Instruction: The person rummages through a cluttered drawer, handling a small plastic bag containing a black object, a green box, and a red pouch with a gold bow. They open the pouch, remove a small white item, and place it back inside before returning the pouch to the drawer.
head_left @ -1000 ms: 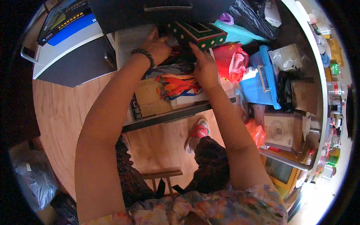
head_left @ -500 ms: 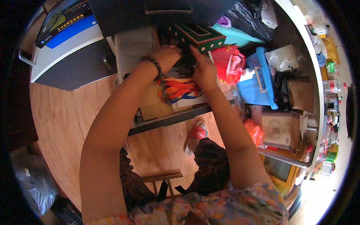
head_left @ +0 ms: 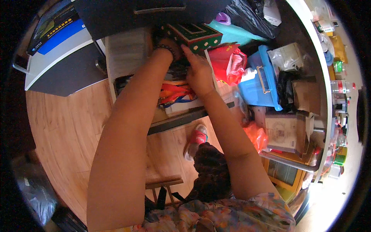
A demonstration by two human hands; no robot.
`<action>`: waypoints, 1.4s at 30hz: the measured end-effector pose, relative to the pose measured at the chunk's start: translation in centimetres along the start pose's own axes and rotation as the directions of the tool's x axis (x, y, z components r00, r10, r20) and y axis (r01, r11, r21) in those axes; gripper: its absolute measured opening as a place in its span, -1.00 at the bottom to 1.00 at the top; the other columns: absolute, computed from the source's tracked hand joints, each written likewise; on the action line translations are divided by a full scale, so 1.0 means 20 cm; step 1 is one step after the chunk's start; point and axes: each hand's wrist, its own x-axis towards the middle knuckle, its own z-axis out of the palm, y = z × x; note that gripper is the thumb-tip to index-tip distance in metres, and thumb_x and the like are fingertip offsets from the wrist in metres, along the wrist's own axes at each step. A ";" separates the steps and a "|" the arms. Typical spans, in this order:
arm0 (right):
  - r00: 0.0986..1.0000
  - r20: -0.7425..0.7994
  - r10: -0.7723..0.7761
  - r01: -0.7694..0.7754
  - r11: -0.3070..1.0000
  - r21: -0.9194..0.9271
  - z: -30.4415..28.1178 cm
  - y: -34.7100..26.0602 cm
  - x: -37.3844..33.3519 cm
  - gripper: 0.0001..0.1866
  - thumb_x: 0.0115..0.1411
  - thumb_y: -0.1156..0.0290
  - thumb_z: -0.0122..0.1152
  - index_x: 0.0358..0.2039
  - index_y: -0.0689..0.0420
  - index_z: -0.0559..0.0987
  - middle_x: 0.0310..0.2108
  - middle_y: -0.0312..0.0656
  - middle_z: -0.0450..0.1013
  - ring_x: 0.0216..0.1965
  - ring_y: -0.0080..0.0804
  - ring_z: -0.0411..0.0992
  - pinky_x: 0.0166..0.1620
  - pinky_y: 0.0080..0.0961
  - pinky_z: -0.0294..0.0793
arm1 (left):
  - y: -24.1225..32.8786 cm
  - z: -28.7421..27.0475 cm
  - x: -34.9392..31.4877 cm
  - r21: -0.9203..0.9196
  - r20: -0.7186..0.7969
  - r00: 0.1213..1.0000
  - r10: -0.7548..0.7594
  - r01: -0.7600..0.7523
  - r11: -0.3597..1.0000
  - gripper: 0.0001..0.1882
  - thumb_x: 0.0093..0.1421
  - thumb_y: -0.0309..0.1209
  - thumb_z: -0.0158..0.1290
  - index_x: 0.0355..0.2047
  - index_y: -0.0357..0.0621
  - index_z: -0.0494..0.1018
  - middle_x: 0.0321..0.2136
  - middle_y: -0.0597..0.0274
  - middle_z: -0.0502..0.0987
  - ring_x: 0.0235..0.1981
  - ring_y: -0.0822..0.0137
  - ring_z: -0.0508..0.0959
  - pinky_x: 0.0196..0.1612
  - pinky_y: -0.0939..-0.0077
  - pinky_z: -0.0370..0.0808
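My left hand (head_left: 169, 47), with a dark beaded bracelet (head_left: 167, 48) at its wrist, reaches deep into an open drawer (head_left: 176, 123). Shadow and the wrist hide its fingers, so what they touch is not visible. My right hand (head_left: 199, 73) is close beside it, one finger stretched toward the near corner of a green box (head_left: 201, 43) with red trim and white flowers. This finger meets or nearly meets the box; the other fingers are mostly hidden. Orange, red and blue ribbons (head_left: 176, 92) lie in the drawer below both hands.
A dark drawer front (head_left: 154, 13) overhangs the far side. Right of the drawer are a red bag (head_left: 226, 63), a blue bin (head_left: 255, 91) and a cardboard box (head_left: 284, 131). A low cabinet (head_left: 67, 73) bearing flat boxes stands at left. Bottles (head_left: 340, 87) line the right edge.
My left hand has gone farther into the drawer, into the shadow beside the green box, with its forearm swung right. My right hand stays by the box corner. The whole view has shifted slightly.
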 end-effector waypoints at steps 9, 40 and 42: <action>1.000 -0.016 -0.023 0.023 1.000 -0.016 0.00 0.00 0.00 -0.25 -0.22 0.75 -0.09 0.08 -0.06 0.33 -0.33 0.09 0.42 -0.25 0.07 0.36 -0.13 -0.19 0.35 | 0.01 0.09 0.06 0.095 -0.327 0.942 -0.073 0.110 0.989 -0.38 0.13 -0.04 -0.27 0.19 0.04 0.10 0.22 0.16 0.04 0.23 0.08 0.03 0.25 0.16 -0.07; 0.998 -0.039 -0.043 0.042 0.999 -0.007 -0.01 0.02 0.00 -0.23 -0.23 0.78 -0.12 0.08 -0.07 0.33 -0.34 0.10 0.41 -0.24 0.08 0.34 -0.11 -0.16 0.33 | -0.05 0.05 -0.27 -0.275 -0.299 0.948 0.107 -0.193 0.942 -0.70 0.09 -0.46 -0.16 -0.18 -0.03 0.47 -0.21 -0.01 0.48 -0.17 0.01 0.48 -0.10 0.23 0.42; 0.998 -0.026 -0.057 0.057 0.998 0.029 0.00 0.00 0.02 -0.22 -0.24 0.78 -0.12 0.08 -0.07 0.33 -0.33 0.09 0.41 -0.23 0.08 0.34 -0.10 -0.16 0.33 | -0.11 0.11 -0.26 -0.295 -0.380 0.916 0.125 -0.248 0.923 -0.68 0.06 -0.51 -0.13 -0.18 0.00 0.47 -0.23 -0.01 0.48 -0.18 0.02 0.48 -0.10 0.22 0.42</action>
